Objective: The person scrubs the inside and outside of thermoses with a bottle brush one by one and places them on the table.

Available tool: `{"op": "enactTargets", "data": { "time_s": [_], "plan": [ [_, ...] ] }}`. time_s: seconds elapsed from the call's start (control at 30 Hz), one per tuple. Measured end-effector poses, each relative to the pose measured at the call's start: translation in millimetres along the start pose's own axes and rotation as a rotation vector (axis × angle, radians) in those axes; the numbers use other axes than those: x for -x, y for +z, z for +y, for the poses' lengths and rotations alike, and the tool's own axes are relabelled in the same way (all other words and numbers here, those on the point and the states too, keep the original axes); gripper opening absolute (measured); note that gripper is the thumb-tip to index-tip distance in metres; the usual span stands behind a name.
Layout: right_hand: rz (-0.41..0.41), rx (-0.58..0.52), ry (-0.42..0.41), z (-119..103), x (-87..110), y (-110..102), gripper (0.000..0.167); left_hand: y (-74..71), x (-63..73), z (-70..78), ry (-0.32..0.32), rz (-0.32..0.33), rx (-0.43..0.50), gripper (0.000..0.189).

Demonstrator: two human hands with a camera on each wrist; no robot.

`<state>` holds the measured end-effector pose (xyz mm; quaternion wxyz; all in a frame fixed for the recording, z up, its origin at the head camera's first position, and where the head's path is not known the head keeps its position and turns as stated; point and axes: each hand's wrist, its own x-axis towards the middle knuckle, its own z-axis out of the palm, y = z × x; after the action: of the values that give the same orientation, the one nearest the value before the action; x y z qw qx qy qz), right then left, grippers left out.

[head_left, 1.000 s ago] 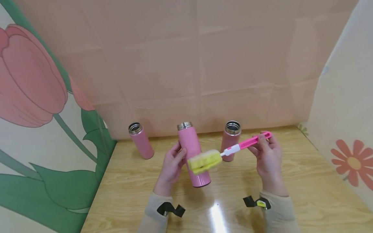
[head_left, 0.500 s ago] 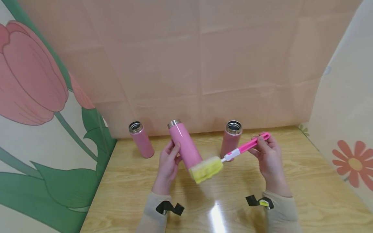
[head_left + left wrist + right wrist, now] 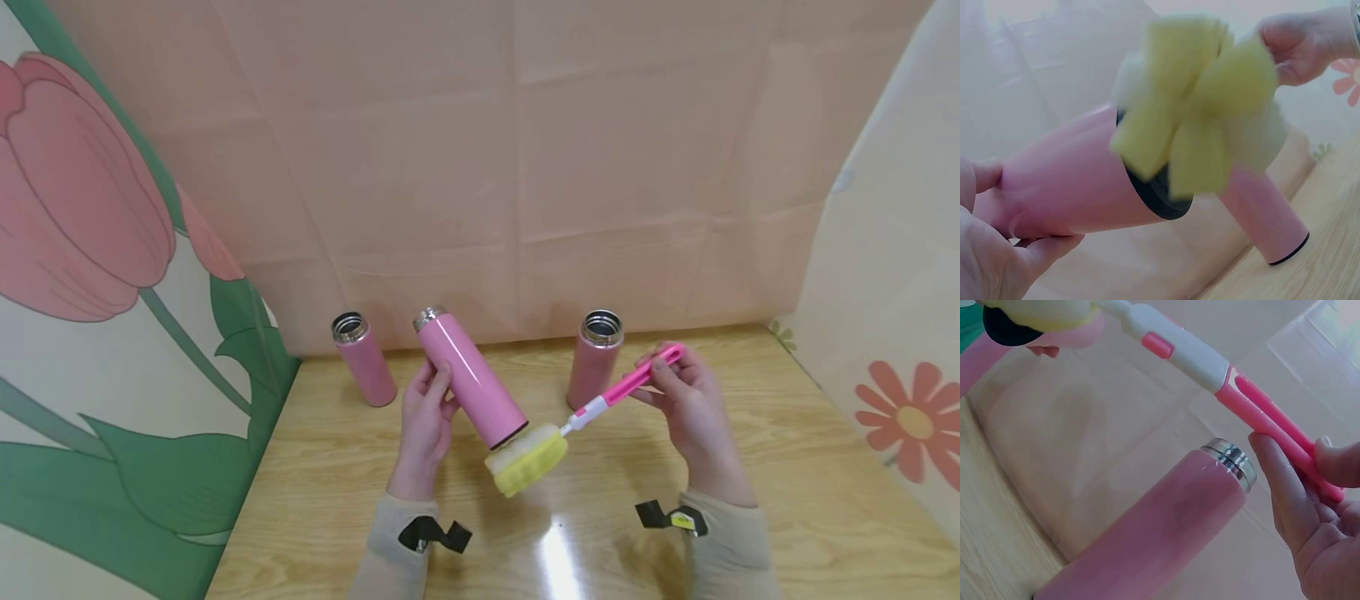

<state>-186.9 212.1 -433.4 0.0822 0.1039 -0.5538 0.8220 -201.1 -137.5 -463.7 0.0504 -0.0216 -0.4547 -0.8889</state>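
My left hand [image 3: 426, 417] grips a pink thermos bottle [image 3: 472, 379] round its side. The bottle leans with its steel neck up to the left and its dark base down to the right. My right hand [image 3: 686, 408] pinches the pink handle of a bottle brush [image 3: 626, 385]. Its yellow and white sponge head [image 3: 528, 458] is right at the base of the held bottle. In the left wrist view the sponge head [image 3: 1191, 112] overlaps that base and shows its separate yellow blocks, a little blurred. The right wrist view shows thumb and fingers on the handle [image 3: 1272, 428].
Two more pink bottles without lids stand upright near the back of the wooden table [image 3: 300, 500]: one at the left [image 3: 363, 360], the other [image 3: 595, 358] behind the brush. A peach-coloured sheet [image 3: 517, 167] hangs along the rear edge. Flower-patterned walls flank both sides.
The held bottle has tilted further, its neck swinging left. The brush's sponge head has moved down, from in front of the bottle's side to its base.
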Motion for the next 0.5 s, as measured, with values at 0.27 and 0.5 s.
{"op": "enactTargets", "data": {
  "time_s": [0.27,0.5],
  "plan": [
    [0.062,0.081,0.053,3.3,-1.7,4.1,0.01,1.0,0.8,1.3,0.005,-0.008,-0.017,0.054],
    [0.022,0.035,0.027,3.4,-0.8,4.0,0.006,1.9,0.4,-0.5,0.028,-0.017,-0.03,0.058]
  ]
}}
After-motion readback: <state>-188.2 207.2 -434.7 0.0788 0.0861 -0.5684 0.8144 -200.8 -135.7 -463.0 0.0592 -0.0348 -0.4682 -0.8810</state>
